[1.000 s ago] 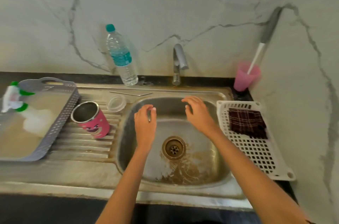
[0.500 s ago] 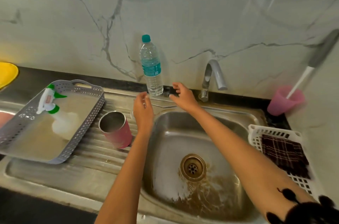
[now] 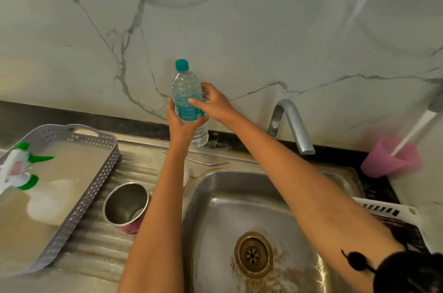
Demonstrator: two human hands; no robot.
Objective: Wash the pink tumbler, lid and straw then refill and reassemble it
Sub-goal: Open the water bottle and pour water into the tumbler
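L hand (image 3: 182, 125) and R hand (image 3: 215, 103) had moved from over the sink (image 3: 215, 196) to the water bottle (image 3: 185, 91), fingers of both curled round its label; cap (image 3: 182, 65) on. Whether it'd left the counter, unclear. Pink tumbler (image 3: 125, 204) stood open on the drainboard (image 3: 96, 244), straw (image 3: 199, 161) behind it: washing prob. done, refill next.

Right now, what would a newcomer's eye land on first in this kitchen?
The left hand and right hand grip the teal-capped water bottle by the marble wall behind the sink. The open tumbler stands on the drainboard to the sink's left, beside a gray tray holding a spray bottle.
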